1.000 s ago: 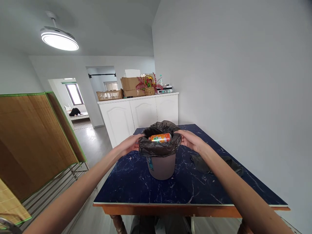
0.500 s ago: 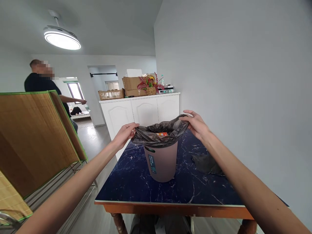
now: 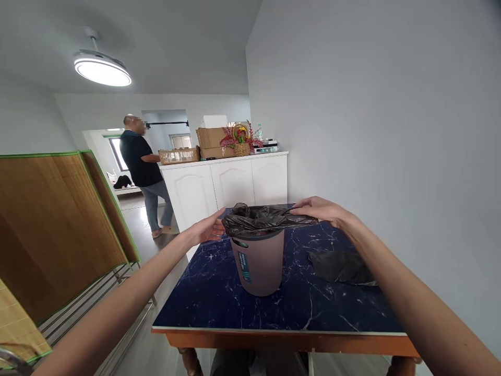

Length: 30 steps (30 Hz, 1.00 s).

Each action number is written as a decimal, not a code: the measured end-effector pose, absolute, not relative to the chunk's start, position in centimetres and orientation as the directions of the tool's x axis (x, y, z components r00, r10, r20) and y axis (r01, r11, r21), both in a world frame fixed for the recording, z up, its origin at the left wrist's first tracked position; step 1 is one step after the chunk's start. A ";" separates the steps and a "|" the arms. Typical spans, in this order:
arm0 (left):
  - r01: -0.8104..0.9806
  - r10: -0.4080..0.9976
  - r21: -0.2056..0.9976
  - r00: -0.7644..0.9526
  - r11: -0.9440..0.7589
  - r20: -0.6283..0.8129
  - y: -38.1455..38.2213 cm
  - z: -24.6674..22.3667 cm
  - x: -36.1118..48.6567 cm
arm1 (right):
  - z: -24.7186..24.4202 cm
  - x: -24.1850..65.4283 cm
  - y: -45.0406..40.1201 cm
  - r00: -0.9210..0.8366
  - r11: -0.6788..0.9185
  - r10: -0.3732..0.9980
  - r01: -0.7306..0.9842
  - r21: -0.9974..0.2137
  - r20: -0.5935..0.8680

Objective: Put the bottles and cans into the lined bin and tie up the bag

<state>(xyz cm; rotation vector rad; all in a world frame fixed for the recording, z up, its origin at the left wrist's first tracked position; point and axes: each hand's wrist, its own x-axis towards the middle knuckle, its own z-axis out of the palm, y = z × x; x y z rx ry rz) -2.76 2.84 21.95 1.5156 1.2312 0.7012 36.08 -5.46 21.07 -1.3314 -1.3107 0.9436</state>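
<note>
The waste bin stands upright on the blue marble-patterned table, its printed label and handle slot turned toward the front left. A black plastic bin liner is bunched over the mouth of the bin, and the dark rim shows beneath its front edge.

Right hand: fingers closed on the liner's right edge, which is drawn out sideways past the bin wall. The palm faces down; the thumb's position cannot be determined. Left hand: fingers loosely bent and spread at the liner's left edge, with no firm grip visible. Whether the fingertips touch the plastic cannot be determined.

Change of state: half a second earlier, both hands held the liner's edge raised and spread, and part of an orange can showed inside. The liner has since dropped lower and partly folded inward, the left hand has loosened, and the can is out of sight. The liner now appears to be tensioned mainly from the right side, with its opening narrowed. The bin has kept its place on the table.

A second piece of dark plastic film lies flat on the table beneath the right forearm.
</note>
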 end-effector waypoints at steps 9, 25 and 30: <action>0.384 0.953 0.917 0.302 -0.108 -0.014 3.8 23.2 -1.6 | 21.4 35.5 -5.4 0.185 0.277 0.929 0.232 -0.932 0.322; -0.211 0.948 0.931 0.047 -0.298 0.314 5.4 26.8 0.8 | 22.7 34.7 -2.6 0.260 0.324 0.942 -0.541 -0.776 0.212; -0.327 0.936 0.883 -0.022 -0.338 0.350 6.0 28.2 2.6 | 24.1 33.2 -0.9 0.257 0.318 0.947 -0.651 -0.689 0.195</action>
